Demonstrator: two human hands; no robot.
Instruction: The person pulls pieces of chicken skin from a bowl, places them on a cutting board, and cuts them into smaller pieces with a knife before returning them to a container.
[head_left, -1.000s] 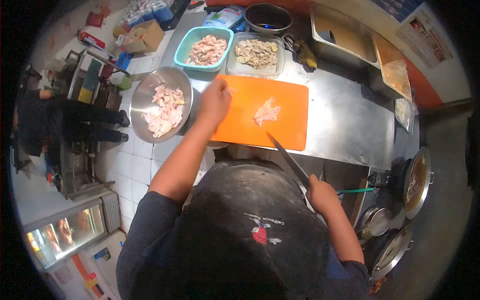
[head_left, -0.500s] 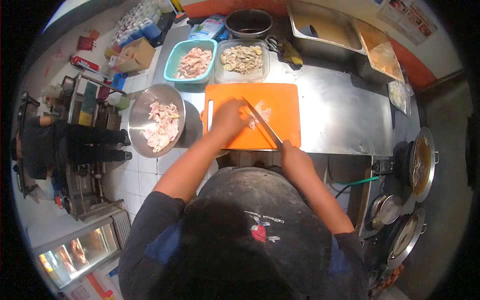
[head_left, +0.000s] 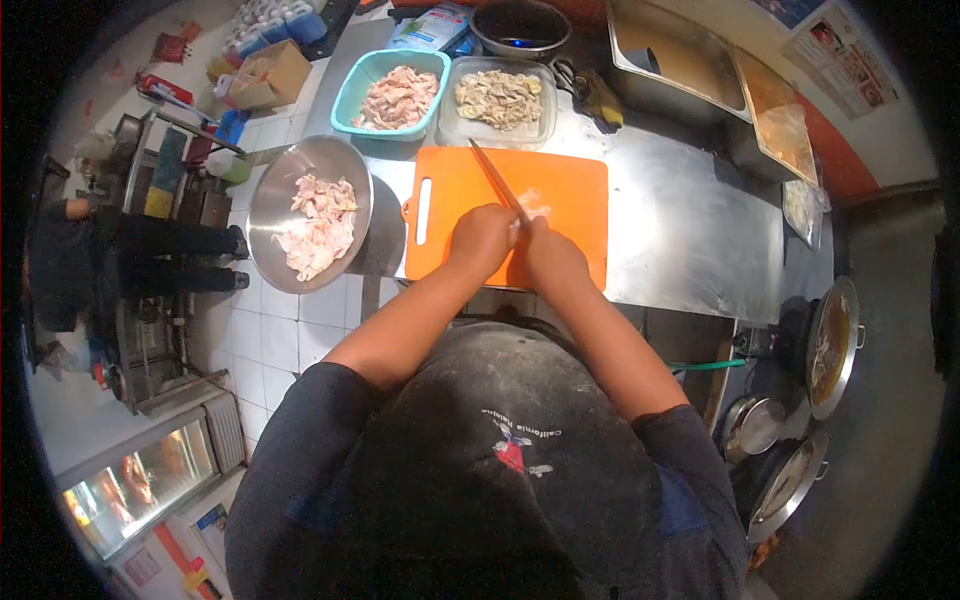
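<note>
My right hand (head_left: pixel 555 256) grips a knife (head_left: pixel 497 180) by its handle, the long blade slanting up and left over the orange cutting board (head_left: pixel 570 188). Close beside it, my left hand (head_left: pixel 484 240) is curled at the lower middle of the board. A small pale bit shows at its fingertips, too small to name. Right of the blade lies a thin smear of pale scraps (head_left: pixel 536 202). To the left, a steel bowl (head_left: pixel 268 225) holds raw pinkish meat pieces (head_left: pixel 322 235).
Behind the board stand a turquoise tub (head_left: pixel 345 112) of raw meat and a clear container (head_left: pixel 548 130) of greyish strips. Deep steel pans (head_left: pixel 680 100) line the back right. At far left stands another person (head_left: pixel 80 260). Large pans (head_left: pixel 835 345) sit at right.
My hands have come together near the board's lower middle. The knife has moved left with my right hand, and the meat piece on the board is no longer visible there.
</note>
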